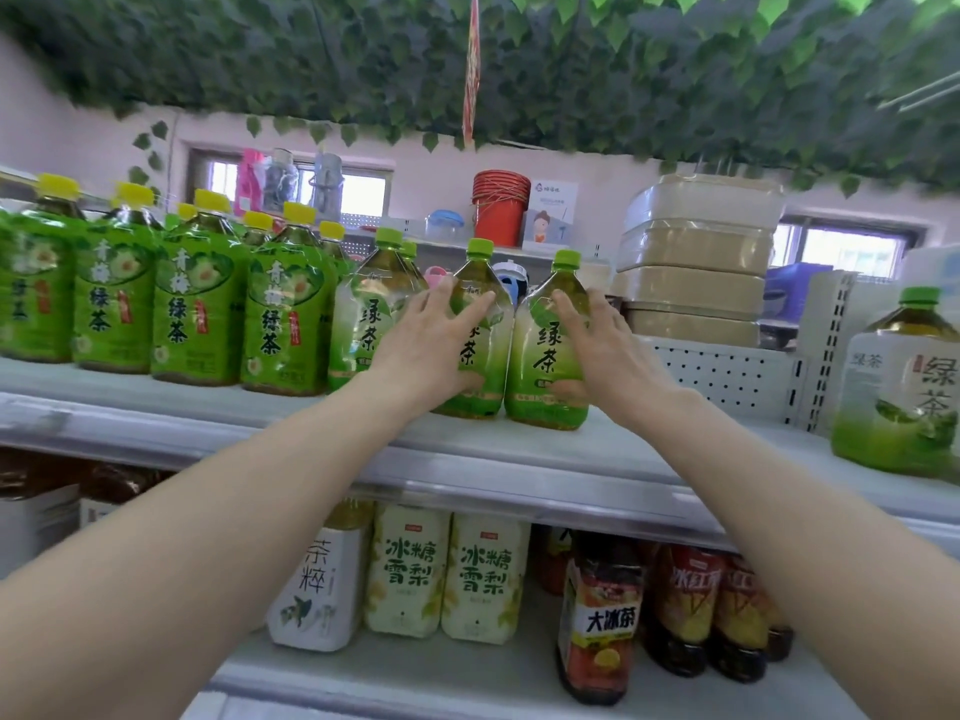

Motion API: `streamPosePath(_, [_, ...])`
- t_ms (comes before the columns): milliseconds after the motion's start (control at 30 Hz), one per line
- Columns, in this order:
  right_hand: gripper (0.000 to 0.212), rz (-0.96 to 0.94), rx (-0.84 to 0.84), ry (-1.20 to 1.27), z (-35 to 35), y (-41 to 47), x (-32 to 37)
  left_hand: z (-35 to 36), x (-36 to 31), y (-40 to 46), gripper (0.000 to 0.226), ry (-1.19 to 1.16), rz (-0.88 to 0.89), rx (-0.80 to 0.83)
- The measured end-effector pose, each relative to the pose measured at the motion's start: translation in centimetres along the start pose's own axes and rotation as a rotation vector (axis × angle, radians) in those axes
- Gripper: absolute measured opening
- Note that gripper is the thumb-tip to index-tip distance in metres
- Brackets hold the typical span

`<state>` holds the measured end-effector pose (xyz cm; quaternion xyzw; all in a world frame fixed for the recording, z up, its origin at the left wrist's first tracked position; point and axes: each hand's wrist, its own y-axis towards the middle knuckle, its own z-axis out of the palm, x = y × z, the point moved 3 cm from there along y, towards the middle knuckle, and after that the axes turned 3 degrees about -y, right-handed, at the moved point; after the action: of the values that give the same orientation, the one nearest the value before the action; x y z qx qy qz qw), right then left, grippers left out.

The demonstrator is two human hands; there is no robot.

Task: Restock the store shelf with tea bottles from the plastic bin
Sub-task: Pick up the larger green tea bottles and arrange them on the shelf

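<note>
My hands setting two green tea bottles on the top shelf.

My left hand (pixel 436 345) wraps the middle bottle (pixel 475 330); my right hand (pixel 592 345) curls around its touching neighbour (pixel 548 345). Both stand near the shelf (pixel 467 459) front; next I'd likely push them back, level with the row (pixel 197 304). The plastic bin is out of view.

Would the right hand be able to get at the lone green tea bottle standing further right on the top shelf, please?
Probably yes. The right hand is holding a green-capped bottle, but the shelf between it and the lone bottle is bare, with nothing standing in the way.
</note>
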<state>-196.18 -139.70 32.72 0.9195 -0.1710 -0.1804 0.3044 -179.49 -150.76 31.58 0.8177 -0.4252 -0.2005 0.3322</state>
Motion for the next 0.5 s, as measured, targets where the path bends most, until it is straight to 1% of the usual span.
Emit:
streamPosePath(133, [0.089,-0.050,-0.031,-0.066,-1.7,-2.3,0.7,-1.6,-0.1,-2.5,0.086,-0.008,0.025,0.009])
streamPosePath(300, [0.079,-0.116,-0.047,-0.126,-4.2,-6.7,3.4,-4.0,-0.2,-7.3,0.062,-0.018,0.087,-0.031])
streamPosePath(500, [0.072,-0.113,-0.021,-0.150,-5.5,-13.2,6.8,-5.0,0.2,-13.8,0.056,-0.074,0.145,-0.053])
